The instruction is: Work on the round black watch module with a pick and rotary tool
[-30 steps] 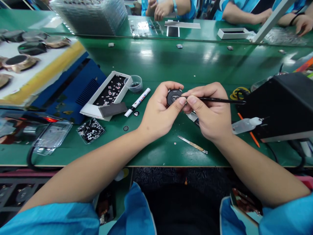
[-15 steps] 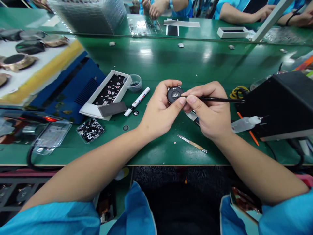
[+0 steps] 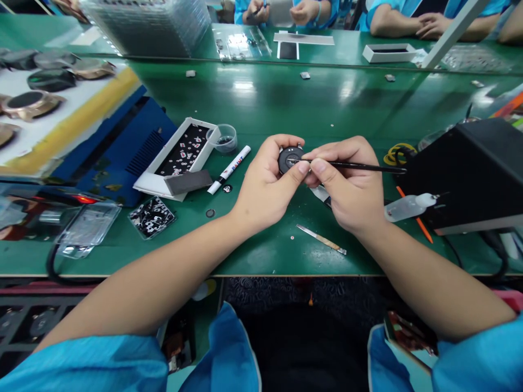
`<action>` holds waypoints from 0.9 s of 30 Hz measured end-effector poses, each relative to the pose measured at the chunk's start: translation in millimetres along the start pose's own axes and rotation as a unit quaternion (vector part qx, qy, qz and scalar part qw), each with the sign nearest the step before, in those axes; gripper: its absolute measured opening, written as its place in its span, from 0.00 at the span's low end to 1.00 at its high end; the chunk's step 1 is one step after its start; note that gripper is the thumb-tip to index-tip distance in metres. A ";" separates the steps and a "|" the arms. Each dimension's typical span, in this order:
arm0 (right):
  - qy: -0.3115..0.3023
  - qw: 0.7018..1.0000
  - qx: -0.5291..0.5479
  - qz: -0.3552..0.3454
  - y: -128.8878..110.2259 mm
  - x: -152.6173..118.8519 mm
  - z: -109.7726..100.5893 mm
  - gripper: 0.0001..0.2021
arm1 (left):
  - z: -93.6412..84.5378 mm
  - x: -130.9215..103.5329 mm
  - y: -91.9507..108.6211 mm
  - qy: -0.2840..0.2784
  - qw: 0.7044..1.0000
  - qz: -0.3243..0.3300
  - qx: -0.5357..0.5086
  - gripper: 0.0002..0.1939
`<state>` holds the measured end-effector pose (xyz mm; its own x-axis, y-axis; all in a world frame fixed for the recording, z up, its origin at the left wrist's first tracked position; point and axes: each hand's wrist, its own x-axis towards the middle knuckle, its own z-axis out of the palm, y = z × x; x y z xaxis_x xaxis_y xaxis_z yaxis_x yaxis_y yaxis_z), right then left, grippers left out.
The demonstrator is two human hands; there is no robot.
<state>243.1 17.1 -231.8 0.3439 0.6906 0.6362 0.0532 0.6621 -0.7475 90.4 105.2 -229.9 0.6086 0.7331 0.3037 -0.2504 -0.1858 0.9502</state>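
Note:
My left hand point(image 3: 269, 188) is closed around a round black watch case point(image 3: 287, 158), its back facing up with a ringed centre. The thumb presses on its near edge and the fingers wrap the far side. In my right hand point(image 3: 349, 188) a slim, dark, rod-like tool point(image 3: 363, 166) is pinched between thumb and fingers. Its tip reaches the middle of the watch back, and its shaft points right. Whether it is tweezers or a brush I cannot tell. Both hands meet just above the green bench.
Left lie a paint marker point(image 3: 229, 169), a clear cup point(image 3: 225, 139), a white box of small parts point(image 3: 163, 187) and a blue machine point(image 3: 143, 122). A blade-like strip point(image 3: 321, 239) lies in front; a bottle point(image 3: 411, 207) and black box point(image 3: 469, 169) stand right. Co-workers' hands point(image 3: 304, 12) show beyond.
The watch case has tilted slightly, while the tool's tip stays at its centre. Small parts on the far green strip have shifted a little right. Co-workers' hands across the bench have moved.

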 end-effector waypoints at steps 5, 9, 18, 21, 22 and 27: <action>-0.002 1.000 -0.010 0.006 -1.2 0.0 -0.5 0.06 | -1.0 -1.5 -0.6 0.003 1.000 -0.006 0.007 0.41; -0.014 1.000 -0.004 0.005 -0.5 1.1 -2.3 0.07 | -2.2 -2.3 -1.5 -0.005 1.000 0.017 0.022 0.38; -0.006 1.000 -0.009 0.008 -5.5 0.8 0.3 0.06 | -6.2 -0.7 -3.4 -0.002 0.996 0.054 0.069 0.37; -0.003 1.000 -0.011 0.010 -5.9 0.8 -0.3 0.06 | -7.7 -0.2 -1.9 -0.009 0.995 0.055 0.082 0.36; -0.002 1.000 -0.015 0.011 -5.8 0.8 -0.6 0.06 | -8.1 0.0 -1.8 -0.011 0.995 0.052 0.083 0.36; -0.001 0.999 -0.033 0.019 -4.7 0.3 -2.0 0.06 | -8.0 2.2 -6.0 -0.016 0.998 0.038 0.047 0.38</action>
<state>244.9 13.6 -228.5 0.3445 0.7157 0.6075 0.1018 0.6148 -0.7821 87.3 113.2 -235.5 0.6142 0.6940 0.3757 -0.2259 -0.3015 0.9263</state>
